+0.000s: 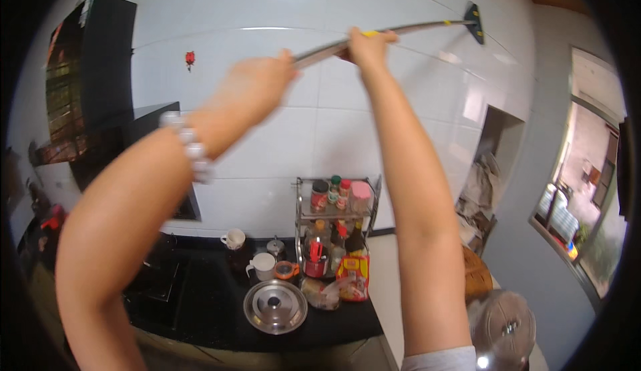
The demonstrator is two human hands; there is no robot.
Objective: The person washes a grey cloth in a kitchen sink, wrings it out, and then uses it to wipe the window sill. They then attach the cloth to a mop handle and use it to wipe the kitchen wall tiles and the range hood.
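A long-handled squeegee (475, 23) with a dark flat head and a grey pole is raised across the white tiled wall (287, 137). Its head is up at the right and appears to rest on the tiles. My left hand (257, 85), a little blurred and with a pale beaded bracelet (189, 145) on its wrist, is closed round the lower end of the pole. Farther up the pole, beside a yellow part, my right hand (368, 48) grips it with bent fingers.
Below, a black counter (214, 304) carries a metal lid (275, 306), cups (262, 264) and a rack (304, 215) of jars and bottles. A dark range hood (110, 71) juts out at left. At right are a wall recess (497, 134), a window (581, 171) and a large lidded pot (507, 324).
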